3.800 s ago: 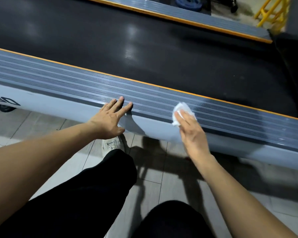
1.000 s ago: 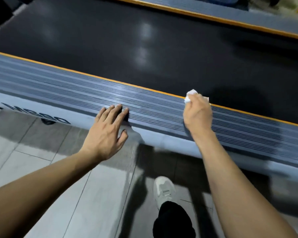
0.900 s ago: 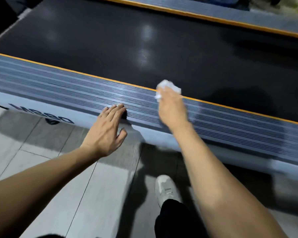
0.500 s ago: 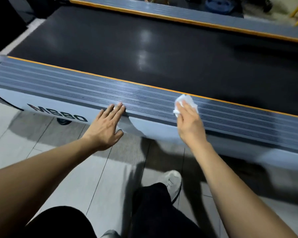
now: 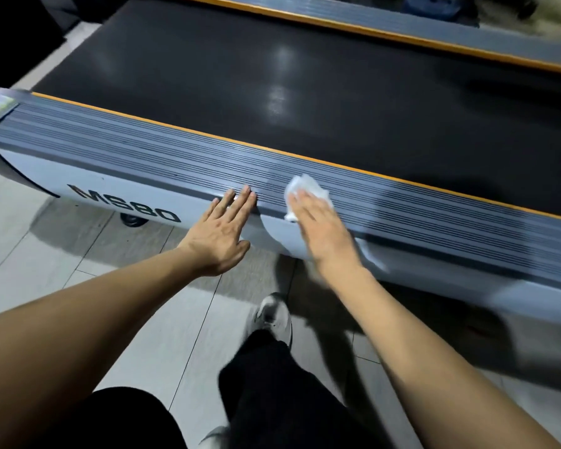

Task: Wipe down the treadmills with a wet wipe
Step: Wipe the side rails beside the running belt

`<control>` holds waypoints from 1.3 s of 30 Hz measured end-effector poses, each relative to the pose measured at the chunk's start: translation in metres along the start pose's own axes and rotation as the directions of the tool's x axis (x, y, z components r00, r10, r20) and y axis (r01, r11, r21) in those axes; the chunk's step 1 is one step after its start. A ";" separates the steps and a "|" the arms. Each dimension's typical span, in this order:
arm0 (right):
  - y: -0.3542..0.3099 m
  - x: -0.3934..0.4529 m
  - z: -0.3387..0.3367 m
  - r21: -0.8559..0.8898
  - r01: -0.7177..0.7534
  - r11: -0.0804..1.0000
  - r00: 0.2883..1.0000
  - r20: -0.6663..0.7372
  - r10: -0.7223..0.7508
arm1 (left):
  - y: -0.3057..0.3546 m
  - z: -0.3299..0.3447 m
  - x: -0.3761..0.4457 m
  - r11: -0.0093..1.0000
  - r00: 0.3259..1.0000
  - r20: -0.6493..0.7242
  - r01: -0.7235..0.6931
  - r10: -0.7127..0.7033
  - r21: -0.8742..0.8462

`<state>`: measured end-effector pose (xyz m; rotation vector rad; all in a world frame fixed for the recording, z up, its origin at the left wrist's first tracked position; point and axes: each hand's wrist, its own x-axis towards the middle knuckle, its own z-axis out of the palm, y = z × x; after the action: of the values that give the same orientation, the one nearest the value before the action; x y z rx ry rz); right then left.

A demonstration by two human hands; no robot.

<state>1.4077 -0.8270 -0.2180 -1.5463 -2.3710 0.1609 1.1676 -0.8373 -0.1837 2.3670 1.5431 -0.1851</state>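
Down at the centre of the frame, both bare forearms reach forward from the lower corners toward the near side rail (image 5: 143,150) of the treadmill (image 5: 305,92). The left hand (image 5: 219,233) lies flat with its fingers straight and close together, the fingertips (image 5: 246,190) touching the outer edge of the ribbed grey rail, the thumb spread out to the right; its grip is spread and holds nothing. The right hand (image 5: 321,230) sits just right of it, palm down, fingers stretched out and pressing a wet wipe (image 5: 306,186) against the rail; it is blurred, so whether the thumb tucks under the wipe cannot be told.

The wipe is white and crumpled into a small wad. Most of it pokes out beyond the right fingertips toward the upper part of the rail, and a small corner shows at the left side of the hand, near the rail's outer edge. It lies on the ribbed rail at the middle of the frame, under and ahead of the fingers, close beside the left fingertips without touching them.

An orange strip (image 5: 402,179) runs along the rail's far edge, next to the black belt. Lettering (image 5: 123,204) marks the pale side panel at left. A pale shoe (image 5: 272,315) and a black trouser leg (image 5: 272,384) stand on the grey tiled floor (image 5: 46,254) below.
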 end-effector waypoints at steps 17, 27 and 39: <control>-0.059 0.047 0.030 0.068 0.024 0.997 0.985 -0.171 -0.012 | -0.061 -0.007 -0.009 1.000 0.967 -0.255 0.007 0.001 0.029; 0.004 -0.031 0.003 0.063 -0.237 0.969 0.909 -0.337 0.244 | -0.091 0.001 -0.007 0.999 0.979 -0.201 -0.027 0.030 0.021; -0.003 0.048 -0.010 0.078 -0.404 0.911 0.900 -0.143 0.411 | -0.097 -0.009 -0.009 0.998 0.997 -0.060 -0.046 0.049 0.049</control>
<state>1.3897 -0.7851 -0.1987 -1.9390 -1.8848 0.1763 1.0755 -0.8059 -0.1910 2.4656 1.5238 -0.1413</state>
